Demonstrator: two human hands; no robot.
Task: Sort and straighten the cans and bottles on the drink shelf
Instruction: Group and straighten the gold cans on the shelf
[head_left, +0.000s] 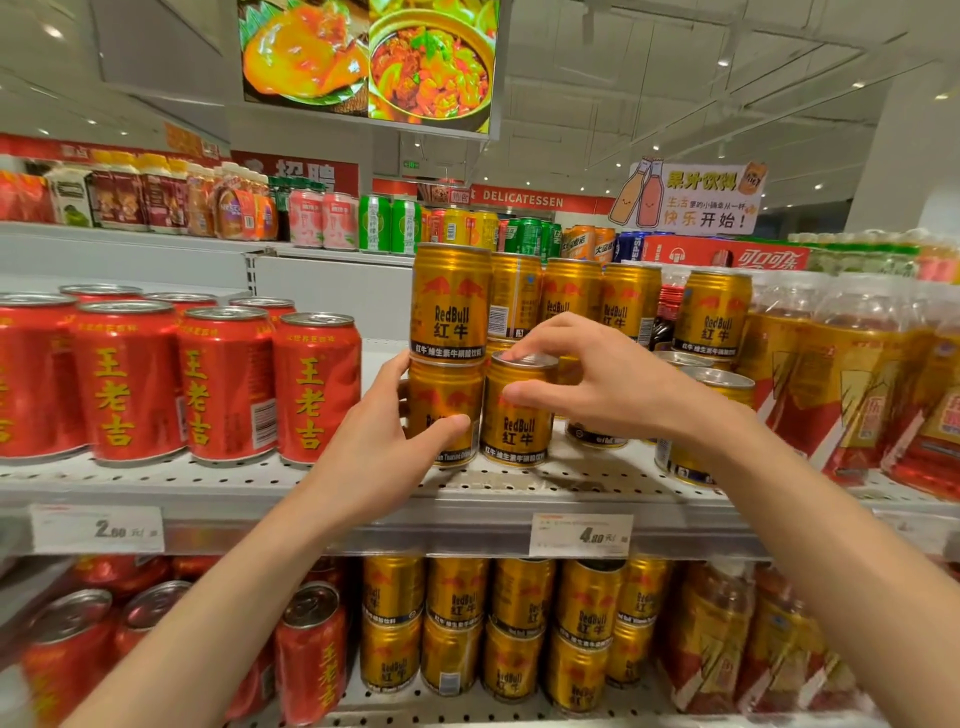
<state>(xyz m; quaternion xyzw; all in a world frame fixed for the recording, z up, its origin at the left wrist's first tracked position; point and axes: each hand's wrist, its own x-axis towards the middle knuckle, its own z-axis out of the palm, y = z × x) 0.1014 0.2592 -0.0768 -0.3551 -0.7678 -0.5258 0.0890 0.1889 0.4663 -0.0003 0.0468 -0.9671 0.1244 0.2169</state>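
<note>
Gold Red Bull cans fill the middle of the white perforated shelf (363, 480). My left hand (384, 441) wraps around a lower gold can (441, 395) that carries a second gold can (451, 301) stacked on top. My right hand (597, 384) grips the neighbouring single gold can (517, 431) by its rim, fingertips on the lid and thumb on the front. More gold cans (717, 312) stand stacked behind and to the right, some turned with barcodes outward.
Red herbal-tea cans (223, 384) stand in rows left of the gold ones, with a gap between the two groups. Wrapped packs of tea bottles (852, 384) crowd the right. Price tags (581, 535) hang on the shelf edge. A lower shelf holds more red and gold cans (457, 623).
</note>
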